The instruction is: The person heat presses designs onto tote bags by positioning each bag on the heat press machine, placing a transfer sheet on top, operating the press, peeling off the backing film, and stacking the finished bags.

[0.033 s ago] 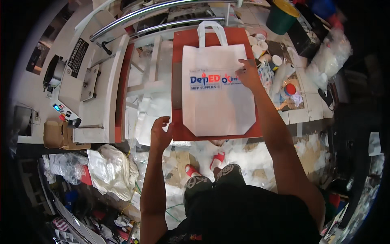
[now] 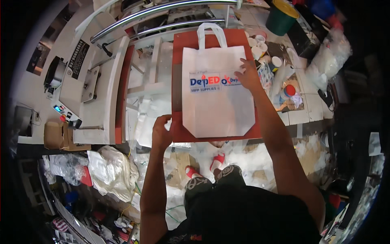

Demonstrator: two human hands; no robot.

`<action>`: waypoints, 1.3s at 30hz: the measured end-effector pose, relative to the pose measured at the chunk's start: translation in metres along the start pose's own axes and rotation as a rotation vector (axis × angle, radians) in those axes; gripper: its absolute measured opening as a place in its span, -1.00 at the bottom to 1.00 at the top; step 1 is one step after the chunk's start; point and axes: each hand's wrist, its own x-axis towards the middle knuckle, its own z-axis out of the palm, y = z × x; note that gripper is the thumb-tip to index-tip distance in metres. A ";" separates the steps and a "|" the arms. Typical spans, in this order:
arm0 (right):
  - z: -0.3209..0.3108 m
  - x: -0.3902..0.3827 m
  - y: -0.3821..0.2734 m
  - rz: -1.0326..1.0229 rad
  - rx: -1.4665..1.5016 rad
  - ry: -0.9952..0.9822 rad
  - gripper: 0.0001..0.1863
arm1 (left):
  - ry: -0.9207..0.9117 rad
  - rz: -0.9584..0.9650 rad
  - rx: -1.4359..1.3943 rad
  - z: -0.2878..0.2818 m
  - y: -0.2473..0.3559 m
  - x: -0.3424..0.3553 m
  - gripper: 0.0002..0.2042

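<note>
A white fabric tote bag (image 2: 218, 112) with a blue and red print lies flat on a red heat-press board (image 2: 177, 122), its handles pointing away from me. My right hand (image 2: 248, 77) is over the bag's upper right edge, fingers apart, partly covering the right end of the print. Whether its fingertips touch the fabric I cannot tell. At the board's near left edge is my left hand (image 2: 162, 133), its fingers bent and the thumb apart, holding nothing that I can see.
A heat press machine (image 2: 85, 87) stands to the left, with metal bars (image 2: 162, 16) across the back. Cups (image 2: 260, 44), a red-lidded jar (image 2: 289, 90) and a green bucket (image 2: 281, 20) are on the right. Plastic bags (image 2: 111, 171) lie at the lower left.
The view has shifted very slightly. My left hand's fingers sit a little closer to the board's edge, and my right hand's fingers have spread slightly. The bag stays on the board.
</note>
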 end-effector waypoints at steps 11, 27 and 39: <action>0.000 -0.133 -0.030 -0.229 -0.534 -0.020 -0.38 | 0.013 0.261 0.421 0.087 0.041 0.067 -0.53; 0.006 -0.136 -0.013 -0.237 -0.364 0.099 -0.45 | 0.050 0.299 0.437 0.098 0.027 0.064 -0.56; -0.102 -0.260 0.087 0.064 -0.386 0.397 -0.49 | 0.613 -0.144 0.709 -0.217 -0.031 -0.007 -0.65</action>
